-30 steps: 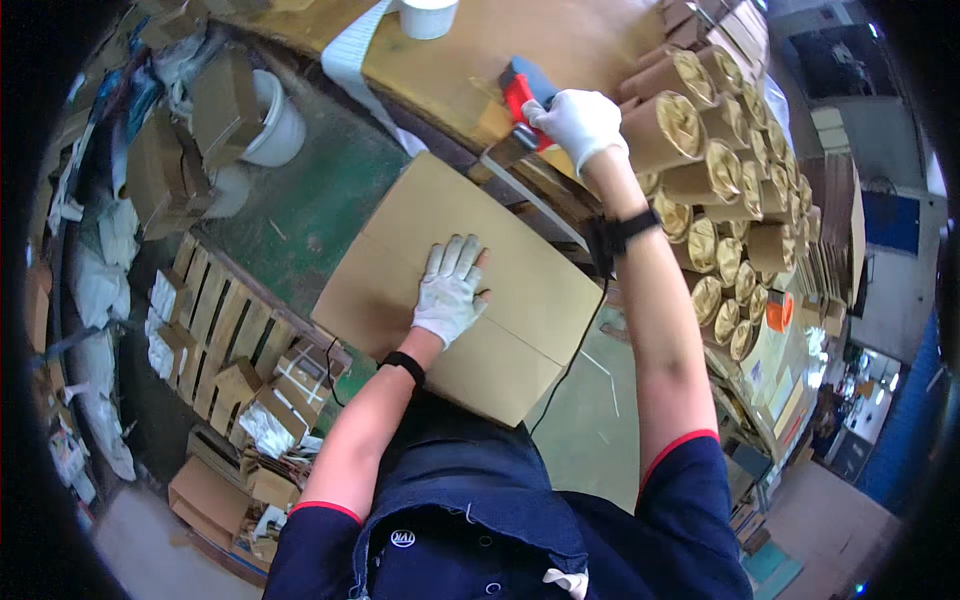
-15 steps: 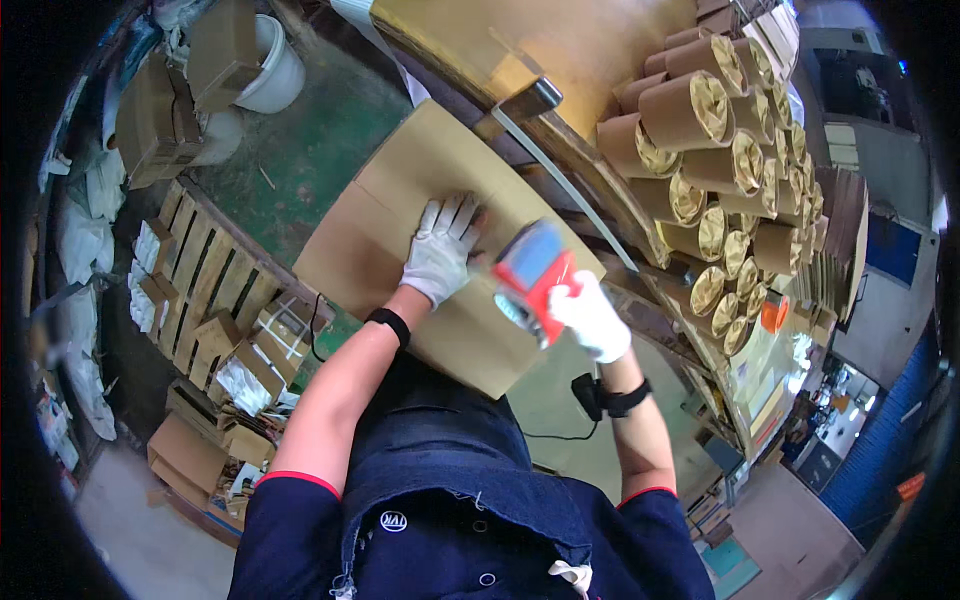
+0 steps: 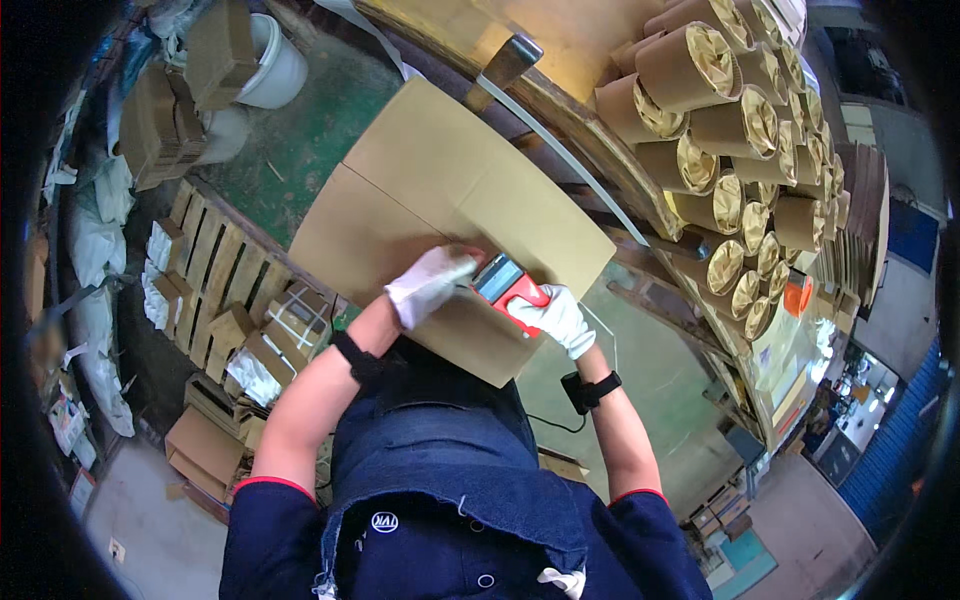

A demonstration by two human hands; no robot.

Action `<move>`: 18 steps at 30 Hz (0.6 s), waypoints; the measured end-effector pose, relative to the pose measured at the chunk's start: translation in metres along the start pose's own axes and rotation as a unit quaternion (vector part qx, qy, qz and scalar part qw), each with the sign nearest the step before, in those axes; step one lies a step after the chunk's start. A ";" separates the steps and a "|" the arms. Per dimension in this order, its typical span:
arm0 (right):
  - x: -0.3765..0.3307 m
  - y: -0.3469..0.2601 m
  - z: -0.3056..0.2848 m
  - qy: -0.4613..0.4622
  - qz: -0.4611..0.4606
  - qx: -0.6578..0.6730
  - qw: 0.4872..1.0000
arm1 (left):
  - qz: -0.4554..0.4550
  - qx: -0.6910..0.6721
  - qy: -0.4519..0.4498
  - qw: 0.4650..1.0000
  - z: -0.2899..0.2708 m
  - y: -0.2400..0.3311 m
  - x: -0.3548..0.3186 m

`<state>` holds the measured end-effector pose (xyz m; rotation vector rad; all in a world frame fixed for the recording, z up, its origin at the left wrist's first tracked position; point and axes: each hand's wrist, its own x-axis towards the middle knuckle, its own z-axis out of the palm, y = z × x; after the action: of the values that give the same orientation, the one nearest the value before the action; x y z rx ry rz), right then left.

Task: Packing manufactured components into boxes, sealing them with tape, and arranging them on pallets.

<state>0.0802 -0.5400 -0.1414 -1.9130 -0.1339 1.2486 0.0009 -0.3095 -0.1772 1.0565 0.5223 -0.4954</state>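
Observation:
A closed brown cardboard box [image 3: 410, 150] lies tilted before me, with its flap seam running across the top. My right hand [image 3: 562, 318], in a white glove, is closed around the handle of a red tape dispenser [image 3: 520, 312] held over the near part of the box. A grey-blue piece shows at the dispenser's front. My left hand [image 3: 432, 285], also gloved, is at that front end with its fingertips close to it. Those fingers are partly smeared, so whether they pinch anything is hidden.
A wooden-edged table [image 3: 590, 130] stands at the right, bearing stacked cardboard tubes [image 3: 690, 70] stuffed with brown paper. A wooden-handled tool [image 3: 510, 62] and a pale strap lie by its edge. At the left are a wooden pallet [image 3: 215, 270], white buckets [image 3: 275, 65] and open cartons [image 3: 205, 445].
My left hand has left its flat position on the box and come to the dispenser's front. My right hand has moved the tape dispenser slightly left and nearer to me.

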 end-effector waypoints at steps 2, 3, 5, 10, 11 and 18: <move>0.003 -0.005 0.003 -0.012 -0.009 -0.014 1.000 | -0.070 -0.025 0.016 0.997 0.002 -0.004 0.003; 0.004 -0.010 0.004 -0.016 -0.003 -0.022 1.000 | -0.060 -0.018 0.031 0.998 -0.005 -0.010 0.007; 0.007 -0.031 0.006 -0.014 0.008 -0.025 1.000 | 0.000 0.090 0.086 0.992 -0.017 0.019 0.009; 0.065 -0.119 0.046 -0.047 -0.093 -0.168 0.980 | 0.171 0.199 0.389 0.883 -0.171 0.067 0.008; 0.083 -0.135 0.060 -0.071 -0.097 -0.155 0.981 | 0.160 0.220 0.449 0.851 -0.197 0.071 0.017; 0.114 -0.178 0.102 -0.069 -0.072 -0.188 0.977 | -0.038 0.546 0.368 0.752 -0.272 0.034 0.064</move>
<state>0.1142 -0.3091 -0.1177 -2.0851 -0.6091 1.3262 0.0267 -0.0581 -0.3009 2.4254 1.0172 -0.4282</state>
